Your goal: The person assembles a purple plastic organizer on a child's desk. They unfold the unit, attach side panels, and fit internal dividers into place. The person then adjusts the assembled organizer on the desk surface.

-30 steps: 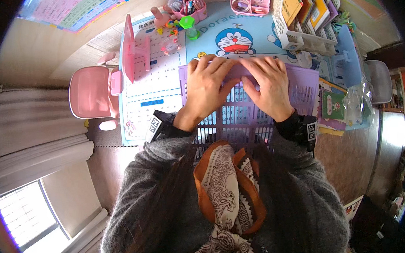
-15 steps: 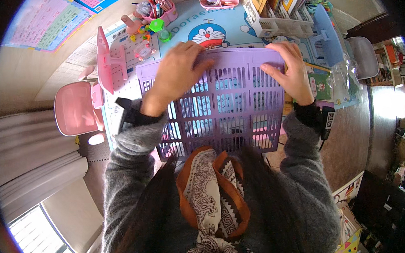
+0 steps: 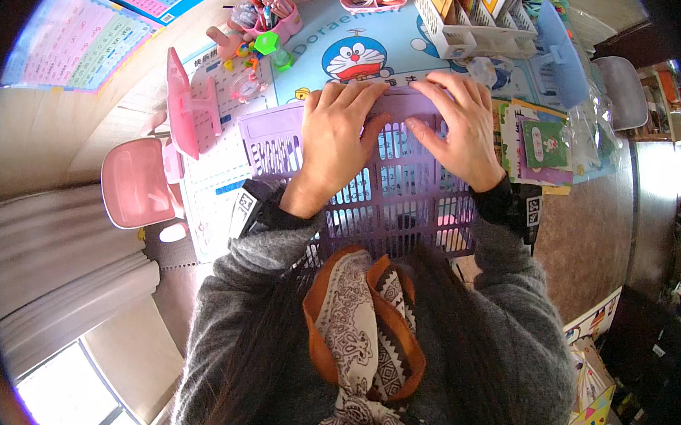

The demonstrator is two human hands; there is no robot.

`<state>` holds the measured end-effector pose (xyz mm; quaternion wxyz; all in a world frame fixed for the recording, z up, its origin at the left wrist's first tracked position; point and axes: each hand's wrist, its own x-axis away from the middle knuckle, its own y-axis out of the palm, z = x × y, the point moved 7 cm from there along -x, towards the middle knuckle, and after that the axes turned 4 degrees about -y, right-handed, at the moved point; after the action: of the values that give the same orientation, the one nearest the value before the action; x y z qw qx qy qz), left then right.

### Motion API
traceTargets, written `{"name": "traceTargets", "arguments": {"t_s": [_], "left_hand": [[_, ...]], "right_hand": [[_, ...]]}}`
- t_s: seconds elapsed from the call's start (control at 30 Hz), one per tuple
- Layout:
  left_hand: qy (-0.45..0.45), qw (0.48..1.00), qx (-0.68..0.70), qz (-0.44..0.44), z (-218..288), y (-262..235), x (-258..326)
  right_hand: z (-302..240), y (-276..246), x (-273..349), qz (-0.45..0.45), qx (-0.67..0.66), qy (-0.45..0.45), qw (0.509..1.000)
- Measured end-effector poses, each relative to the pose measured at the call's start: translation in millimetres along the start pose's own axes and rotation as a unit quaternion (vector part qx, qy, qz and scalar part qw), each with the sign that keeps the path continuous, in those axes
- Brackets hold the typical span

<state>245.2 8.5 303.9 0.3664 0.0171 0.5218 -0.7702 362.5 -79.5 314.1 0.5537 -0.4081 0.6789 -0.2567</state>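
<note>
A purple slatted plastic panel [image 3: 395,102] stands tilted in front of my chest, its solid far rim uppermost; the desk top shows through its slots. My left hand [image 3: 336,137] is closed over that rim, fingers bent across the far edge and thumb on the near face. Close beside it, right of the rim's middle, my right hand [image 3: 463,130] grips the same edge in a like way. Both fingertips are partly hidden behind the rim. The panel's lower end runs down to the scarf [image 3: 344,323] and hair at my chest.
A pink stand [image 3: 181,103], pen holder [image 3: 286,23] and green toy [image 3: 269,44] are at the left. Behind stand a pink tray [image 3: 371,5] and white organiser [image 3: 455,40] with books. Booklets [image 3: 547,144] and a blue stand [image 3: 561,54] lie to the right; a pink chair [image 3: 133,182] is left.
My right hand has slid left along the rim, away from its right corner, and my left hand has moved right, so they are closer together. More of the booklets at the right shows.
</note>
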Motion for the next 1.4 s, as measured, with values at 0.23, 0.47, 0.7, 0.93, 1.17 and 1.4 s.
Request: {"name": "traceTargets", "arguments": {"t_s": [0.23, 0.47, 0.7, 0.93, 1.17, 1.4], "left_hand": [[-0.004, 1.0, 0.012, 0.012, 3.1, 0.8, 5.6], [-0.01, 0.999, 0.037, -0.016, 0.8, 7.8, 4.4], [0.01, 0.999, -0.041, 0.03, -24.7, -27.3, 2.2], [-0.123, 0.988, 0.095, -0.013, -81.9, -50.4, 24.9], [-0.124, 0.984, 0.129, 0.002, -81.0, -50.1, 29.8], [-0.115, 0.99, 0.074, 0.025, -70.2, -49.9, 34.6]], "right_hand": [[-4.2, 7.4, 5.9, -0.019, -0.002, 0.041, 0.999], [-0.6, 10.4, 8.2, -0.028, -0.015, 0.062, 0.998], [9.2, 4.4, 5.2, -0.012, 0.007, 0.034, 0.999], [5.4, 8.7, -9.5, -0.04, -0.055, 0.026, 0.997], [-43.6, 46.5, -27.5, -0.059, -0.062, -0.025, 0.996], [-67.4, 56.0, -40.8, -0.04, -0.053, 0.001, 0.998]]}}
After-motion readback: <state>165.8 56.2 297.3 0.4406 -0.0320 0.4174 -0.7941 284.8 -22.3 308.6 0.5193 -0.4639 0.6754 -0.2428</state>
